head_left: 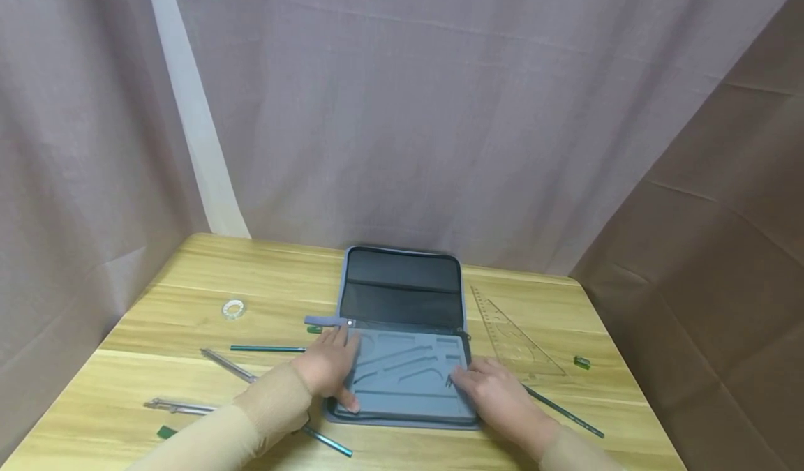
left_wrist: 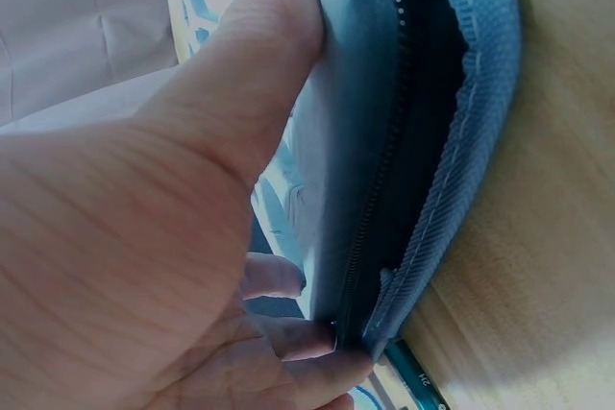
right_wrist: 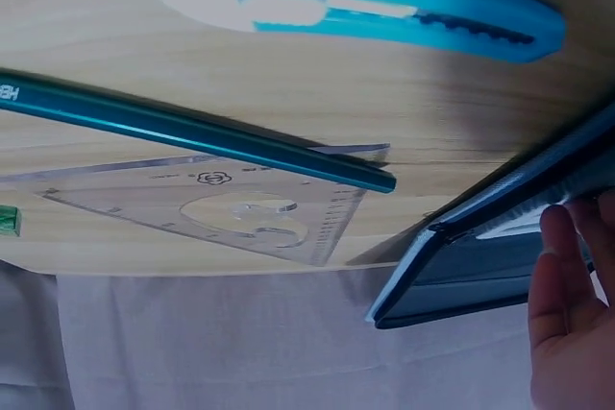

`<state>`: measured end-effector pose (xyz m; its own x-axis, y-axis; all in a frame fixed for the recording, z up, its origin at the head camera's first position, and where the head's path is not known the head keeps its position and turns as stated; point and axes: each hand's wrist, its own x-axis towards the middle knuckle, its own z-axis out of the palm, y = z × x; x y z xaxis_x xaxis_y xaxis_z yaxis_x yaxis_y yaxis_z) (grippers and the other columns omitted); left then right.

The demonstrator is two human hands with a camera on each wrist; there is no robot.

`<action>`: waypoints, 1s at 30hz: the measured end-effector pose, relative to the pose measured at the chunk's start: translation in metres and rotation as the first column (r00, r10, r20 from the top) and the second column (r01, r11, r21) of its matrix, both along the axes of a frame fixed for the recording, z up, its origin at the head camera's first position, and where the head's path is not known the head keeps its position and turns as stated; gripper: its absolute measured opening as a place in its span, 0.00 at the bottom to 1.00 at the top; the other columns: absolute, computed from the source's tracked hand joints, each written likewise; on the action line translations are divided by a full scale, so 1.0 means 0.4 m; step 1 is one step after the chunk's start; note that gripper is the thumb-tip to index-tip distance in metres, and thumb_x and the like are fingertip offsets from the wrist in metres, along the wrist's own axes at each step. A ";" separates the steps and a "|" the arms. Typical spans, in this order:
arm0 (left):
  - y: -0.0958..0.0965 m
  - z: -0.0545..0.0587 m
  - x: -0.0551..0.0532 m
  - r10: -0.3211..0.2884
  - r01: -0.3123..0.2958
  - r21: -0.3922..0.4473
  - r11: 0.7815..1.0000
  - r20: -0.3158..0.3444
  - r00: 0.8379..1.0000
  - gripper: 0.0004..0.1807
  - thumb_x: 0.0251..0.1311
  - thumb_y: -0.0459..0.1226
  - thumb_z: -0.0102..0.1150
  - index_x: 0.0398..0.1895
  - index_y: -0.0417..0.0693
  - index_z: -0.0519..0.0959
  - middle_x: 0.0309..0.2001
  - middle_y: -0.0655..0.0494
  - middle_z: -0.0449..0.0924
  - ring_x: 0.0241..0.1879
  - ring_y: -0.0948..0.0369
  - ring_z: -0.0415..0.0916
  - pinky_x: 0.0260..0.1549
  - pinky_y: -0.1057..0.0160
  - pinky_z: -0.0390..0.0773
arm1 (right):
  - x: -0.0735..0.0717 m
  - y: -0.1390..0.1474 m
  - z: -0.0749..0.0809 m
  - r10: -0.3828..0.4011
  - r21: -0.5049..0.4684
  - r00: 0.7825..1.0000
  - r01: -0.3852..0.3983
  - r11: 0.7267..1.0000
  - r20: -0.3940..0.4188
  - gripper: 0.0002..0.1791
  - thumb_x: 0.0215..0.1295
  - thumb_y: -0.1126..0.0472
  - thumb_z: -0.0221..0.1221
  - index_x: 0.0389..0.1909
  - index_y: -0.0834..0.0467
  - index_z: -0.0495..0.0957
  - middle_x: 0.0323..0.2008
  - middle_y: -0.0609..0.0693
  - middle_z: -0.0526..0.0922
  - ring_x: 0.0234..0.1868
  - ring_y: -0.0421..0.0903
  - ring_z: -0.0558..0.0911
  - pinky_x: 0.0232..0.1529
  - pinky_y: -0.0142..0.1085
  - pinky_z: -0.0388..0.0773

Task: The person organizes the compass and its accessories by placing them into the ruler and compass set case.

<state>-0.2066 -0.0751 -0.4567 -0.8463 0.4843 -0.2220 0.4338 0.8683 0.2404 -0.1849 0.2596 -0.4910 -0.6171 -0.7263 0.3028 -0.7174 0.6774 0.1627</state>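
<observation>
A blue-grey zip case (head_left: 408, 425) lies unfolded on the table, its black-lined lid (head_left: 402, 282) raised at the back. The lower half carries a grey-blue tray (head_left: 408, 402) with shaped recesses. My left hand (head_left: 328, 363) rests spread along the tray's left side, thumb on the front left corner. In the left wrist view its fingers touch the case's zipped edge (left_wrist: 370, 189). At the tray's right side, my right hand (head_left: 499, 394) pinches a small dark piece (head_left: 449, 382) between its fingertips. The piece is too small to identify.
Right: a clear set square (head_left: 521, 338), a pencil (head_left: 565, 412), a green sharpener (head_left: 581, 363) and a blue utility knife (right_wrist: 384, 2). Left: a tape roll (head_left: 233, 309), pencils (head_left: 266, 349), metallic compass-like tools (head_left: 179, 407) and a green block (head_left: 166, 432). Curtains surround the table.
</observation>
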 end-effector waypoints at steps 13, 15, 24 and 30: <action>-0.004 -0.003 -0.002 0.009 -0.009 0.000 1.000 0.015 1.000 0.67 0.31 0.61 0.75 0.71 0.34 0.54 0.71 0.29 0.50 0.71 0.40 0.48 0.70 0.48 0.49 | 0.014 -0.010 -0.001 -0.054 0.035 0.998 0.053 0.998 0.029 0.16 0.61 0.64 0.61 0.51 0.57 0.82 0.51 0.51 0.82 0.50 0.49 0.79 0.52 0.46 0.76; -0.005 -0.006 -0.001 0.012 -0.012 0.003 1.000 0.015 1.000 0.67 0.31 0.60 0.75 0.71 0.34 0.55 0.70 0.29 0.51 0.71 0.40 0.49 0.70 0.48 0.50 | 0.016 -0.011 -0.001 -0.066 0.011 0.996 0.065 0.998 0.057 0.16 0.62 0.63 0.61 0.52 0.57 0.82 0.51 0.51 0.81 0.50 0.49 0.79 0.53 0.46 0.76; -0.002 -0.005 0.000 0.012 -0.012 0.002 1.000 0.016 1.000 0.67 0.32 0.61 0.75 0.72 0.34 0.54 0.71 0.30 0.50 0.71 0.40 0.48 0.70 0.48 0.49 | -0.011 0.040 0.024 -0.189 -0.057 0.961 0.205 0.977 0.201 0.26 0.63 0.59 0.62 0.63 0.56 0.73 0.60 0.56 0.75 0.58 0.54 0.76 0.57 0.49 0.74; 0.001 0.005 0.003 0.010 -0.010 0.001 1.000 0.021 1.000 0.67 0.32 0.60 0.75 0.72 0.34 0.54 0.71 0.30 0.50 0.71 0.40 0.48 0.70 0.48 0.48 | -0.050 0.149 0.028 -0.290 -0.121 0.927 0.325 0.938 0.239 0.30 0.62 0.57 0.64 0.65 0.60 0.69 0.60 0.60 0.74 0.60 0.59 0.73 0.60 0.54 0.70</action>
<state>-0.2055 -0.0747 -0.4545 -0.8462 0.4761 -0.2396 0.4198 0.8723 0.2506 -0.2051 0.3192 -0.4797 -0.8652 -0.4445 0.2321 -0.4752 0.8745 -0.0966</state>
